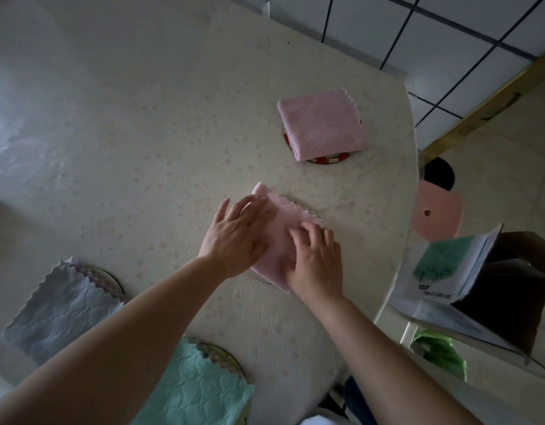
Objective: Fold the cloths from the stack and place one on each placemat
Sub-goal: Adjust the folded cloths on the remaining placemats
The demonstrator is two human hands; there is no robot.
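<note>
I had my left hand (239,233) and right hand (314,259) spread flat, gripping nothing, pressing the folded pink scalloped-edged microfibre cloth (279,231) over its round placemat (259,277), which barely showed. I judged it best to smooth outward, keeping the edges square and centred.

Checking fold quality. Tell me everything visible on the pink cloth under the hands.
The pink cloth is a soft, plush-looking fabric with a zigzag-cut edge along its far right side. It is folded and lies flat on the table, over a round placemat that barely shows at its near edge. The left hand and right hand press flat on it, hiding much of it.
</note>
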